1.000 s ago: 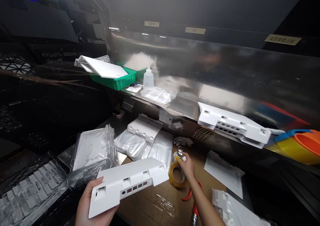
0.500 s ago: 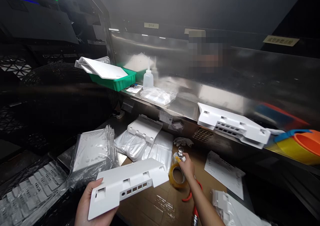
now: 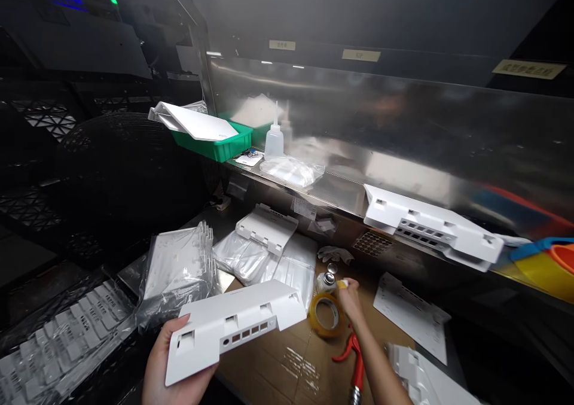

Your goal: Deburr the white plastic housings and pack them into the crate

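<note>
White plastic housing [image 3: 235,327], with a row of port cut-outs, is clamped by the fingers of the left hand [image 3: 173,372] at lower centre-left of the frame. A small metal-capped bottle [image 3: 326,281] is pinched by the right hand [image 3: 350,298], just above a yellow tape roll [image 3: 326,314] on brown cardboard [image 3: 291,357]. Red-handled pliers [image 3: 352,357] lie beside the right forearm.

There is just one camera, worn on the person's head. It looks forward and down, from close above the tabletop [image 3: 287,357]. The hands come in from the near edge, low in the picture. Far off, the view ends at a shiny metal wall [image 3: 403,130] with a shelf [image 3: 332,189] below it. The left side is very dark, perhaps black crates.
</note>
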The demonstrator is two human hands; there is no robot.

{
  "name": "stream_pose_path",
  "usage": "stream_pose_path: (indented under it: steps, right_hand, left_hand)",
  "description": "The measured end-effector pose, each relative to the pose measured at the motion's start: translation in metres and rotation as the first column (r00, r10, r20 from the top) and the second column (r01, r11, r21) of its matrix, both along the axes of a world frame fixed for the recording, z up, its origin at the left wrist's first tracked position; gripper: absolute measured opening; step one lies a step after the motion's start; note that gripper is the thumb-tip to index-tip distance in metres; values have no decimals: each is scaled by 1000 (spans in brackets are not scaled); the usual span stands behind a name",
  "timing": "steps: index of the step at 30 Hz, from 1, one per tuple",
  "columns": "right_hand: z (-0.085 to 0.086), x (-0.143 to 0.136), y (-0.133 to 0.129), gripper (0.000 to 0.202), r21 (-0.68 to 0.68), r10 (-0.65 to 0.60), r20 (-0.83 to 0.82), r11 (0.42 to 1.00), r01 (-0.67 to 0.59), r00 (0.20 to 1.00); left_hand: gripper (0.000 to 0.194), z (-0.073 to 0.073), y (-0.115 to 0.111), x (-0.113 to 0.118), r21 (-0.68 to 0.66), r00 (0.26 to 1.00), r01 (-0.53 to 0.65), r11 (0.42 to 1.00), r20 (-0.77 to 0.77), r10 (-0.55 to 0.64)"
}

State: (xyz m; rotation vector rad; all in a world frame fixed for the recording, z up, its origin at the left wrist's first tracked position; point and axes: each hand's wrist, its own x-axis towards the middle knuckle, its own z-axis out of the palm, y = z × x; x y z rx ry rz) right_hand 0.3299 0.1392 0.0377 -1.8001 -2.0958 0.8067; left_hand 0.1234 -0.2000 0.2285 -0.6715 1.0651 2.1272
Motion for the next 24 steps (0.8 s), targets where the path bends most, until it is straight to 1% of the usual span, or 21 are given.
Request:
stream_pose_path:
  steps: [2, 5, 8, 10, 13, 16, 19, 22, 24]
  right_hand:
    - [4, 8, 6, 36, 20, 29, 29, 999, -30, 999]
    - [13, 13, 12, 33, 103, 118, 66, 987, -125, 991]
    - [21, 10, 9, 33, 195, 219, 111, 952, -237, 969]
    - [26, 5, 5, 31, 233, 277, 156, 923, -308, 948]
    - [33, -2, -2, 26, 272, 318, 239, 885, -377, 918]
    - [38, -9, -7, 21, 302, 319, 302, 862, -408, 898]
    - [40, -15, -8, 22, 307, 332, 320, 850, -428, 888]
    - [45, -19, -6, 23, 309, 331, 287, 856, -414, 899]
    - [51, -19, -5, 25, 326, 304, 229, 871, -367, 925]
  left_hand:
    - [19, -3, -2, -1, 24, 1000, -8, 1000, 3, 8]
    - [23, -6, -2, -3, 67, 1000, 3, 998, 5, -3]
    - [19, -8, -2, -2, 82, 1000, 14, 997, 14, -16]
    - [18, -8, -1, -1, 83, 1000, 13, 996, 20, -15]
    - [19, -6, -2, -1, 91, 1000, 13, 996, 27, -15]
    - [23, -6, -4, 0, 111, 1000, 8, 994, 20, -10]
    - [30, -4, -7, 1, 143, 1000, -3, 990, 17, 0]
    - [33, -2, -9, 2, 160, 1000, -17, 987, 15, 15]
    - [32, 0, -10, 4, 170, 1000, -29, 985, 11, 27]
